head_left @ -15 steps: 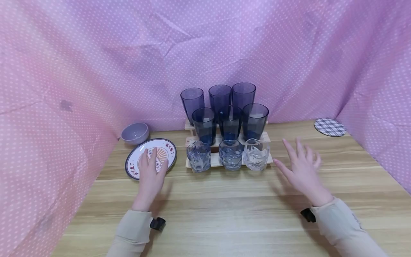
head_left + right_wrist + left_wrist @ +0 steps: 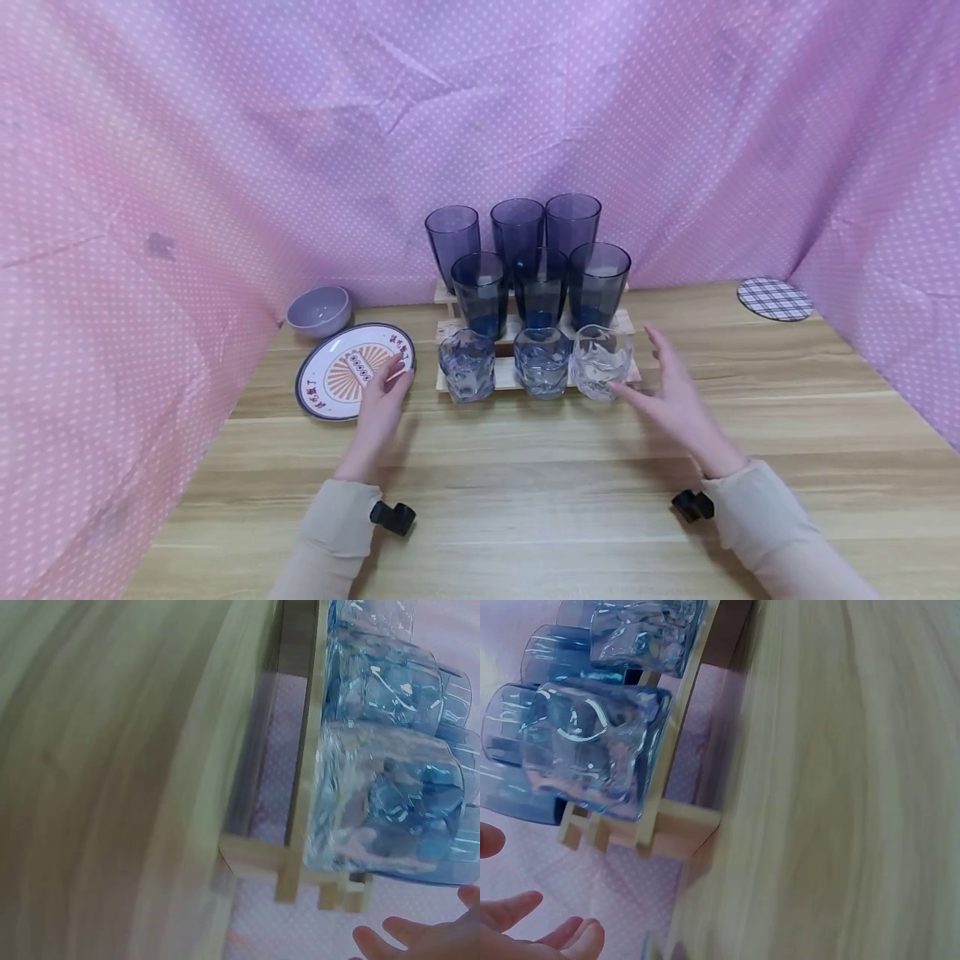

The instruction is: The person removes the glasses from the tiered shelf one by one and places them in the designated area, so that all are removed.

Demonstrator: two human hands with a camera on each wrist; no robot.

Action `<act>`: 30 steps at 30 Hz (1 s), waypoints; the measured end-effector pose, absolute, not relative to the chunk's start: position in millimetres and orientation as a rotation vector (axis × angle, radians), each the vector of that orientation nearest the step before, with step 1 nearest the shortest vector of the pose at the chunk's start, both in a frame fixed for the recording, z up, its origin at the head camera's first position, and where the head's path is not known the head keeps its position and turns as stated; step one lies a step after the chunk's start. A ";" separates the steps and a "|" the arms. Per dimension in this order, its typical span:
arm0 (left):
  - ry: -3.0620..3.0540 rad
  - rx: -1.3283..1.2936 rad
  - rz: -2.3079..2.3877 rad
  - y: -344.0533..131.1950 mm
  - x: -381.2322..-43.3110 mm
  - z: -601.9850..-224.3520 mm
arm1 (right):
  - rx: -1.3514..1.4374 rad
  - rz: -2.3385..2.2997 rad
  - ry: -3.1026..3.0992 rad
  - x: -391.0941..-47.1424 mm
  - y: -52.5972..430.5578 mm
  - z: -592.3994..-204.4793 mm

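Three clear wavy glasses stand on the front step of a wooden rack: a left glass [image 2: 467, 367], a middle glass [image 2: 542, 363] and a right glass [image 2: 601, 367]. My right hand [image 2: 678, 404] is just right of the rack, fingers spread and holding nothing; its thumb overlaps the right glass's edge in the head view. The left hand [image 2: 381, 408] hovers over the right edge of a white patterned plate [image 2: 311, 379], fingers loosely bent and nothing in them. Each wrist view shows fingertips apart from the nearest wavy glass, the left one [image 2: 592, 750] and the right one [image 2: 390, 799].
Behind on the stepped rack [image 2: 502, 375] stand three dark blue tumblers [image 2: 480, 296] and three purple tumblers [image 2: 453, 237]. A grey-purple bowl [image 2: 318, 312] sits behind the plate. A round checked mat [image 2: 775, 299] lies far right. Pink dotted cloth [image 2: 375, 150] surrounds the wooden table [image 2: 525, 500].
Both hands have moved inward toward the rack: the left one to the right, off the plate's middle, and the right one to the left, up to the right glass. The glasses stay in place.
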State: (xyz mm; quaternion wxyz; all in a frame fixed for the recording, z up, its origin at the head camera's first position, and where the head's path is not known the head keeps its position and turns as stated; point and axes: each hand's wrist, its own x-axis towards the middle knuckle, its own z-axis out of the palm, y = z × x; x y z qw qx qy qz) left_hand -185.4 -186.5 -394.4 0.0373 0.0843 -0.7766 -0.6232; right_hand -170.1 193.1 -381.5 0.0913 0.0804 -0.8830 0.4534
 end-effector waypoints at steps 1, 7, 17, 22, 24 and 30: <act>-2.369 0.261 -1.945 -183.9 -186.6 -396.0 | 0.237 1.389 -2.615 -171.4 191.6 -382.2; -2.302 0.255 -2.109 -171.9 -196.0 -406.4 | 0.181 1.747 -2.538 -179.7 183.6 -386.4; -2.139 0.402 -2.318 -158.1 -211.1 -421.2 | 0.180 1.993 -2.394 -191.6 174.5 -396.3; -2.161 0.410 -2.286 -158.8 -213.8 -426.5 | 0.171 1.972 -2.393 -194.1 171.7 -397.4; -2.170 0.406 -2.283 -159.7 -214.3 -428.6 | 0.168 1.950 -2.399 -194.6 171.5 -397.6; -2.157 0.396 -2.319 -161.0 -216.5 -434.0 | 0.164 1.865 -2.429 -196.5 173.4 -400.7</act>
